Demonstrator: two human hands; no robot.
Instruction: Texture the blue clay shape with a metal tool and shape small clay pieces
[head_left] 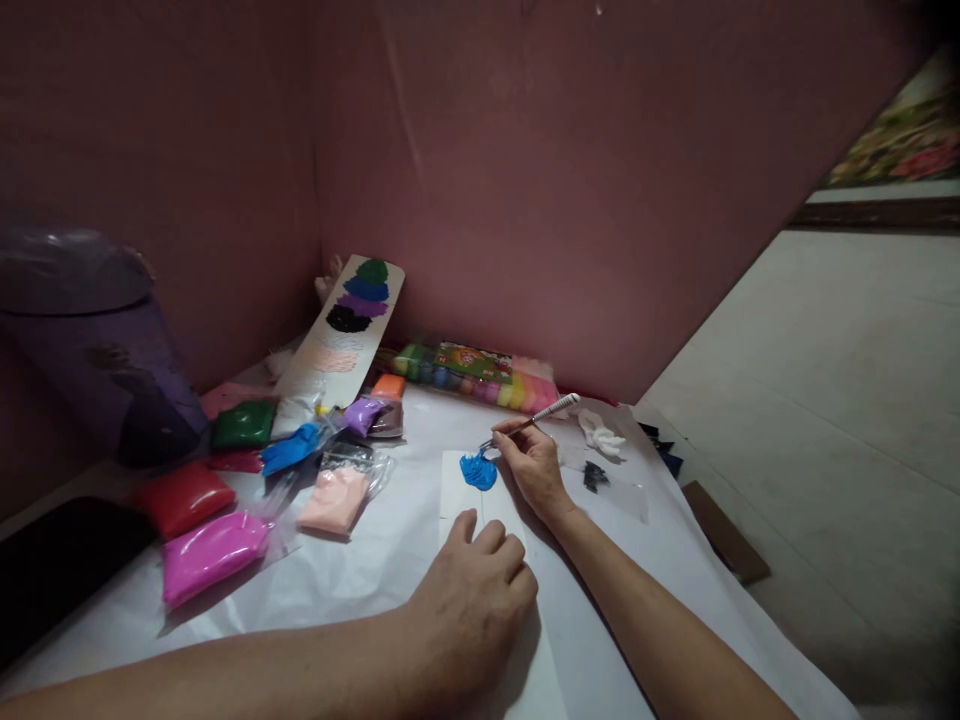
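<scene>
My right hand (531, 462) pinches a thin metal sculpting tool (553, 407) with a white ridged handle. Its tip touches a flat blob of blue clay (478, 470) pressed onto a white card strip (501, 580). My left hand (472, 595) rests on the near part of that strip, fingers curled down against it, holding it in place. Both forearms reach in from the bottom edge over the white sheet (375, 570) on the table.
Bags of clay lie at left: magenta (212, 553), red (182, 496), green (242, 424), blue (291, 447), peach (334, 497). A card with clay swatches (346, 325) leans on the pink wall. A clay pack (472, 375), white clay piece (600, 432), purple bin (90, 340).
</scene>
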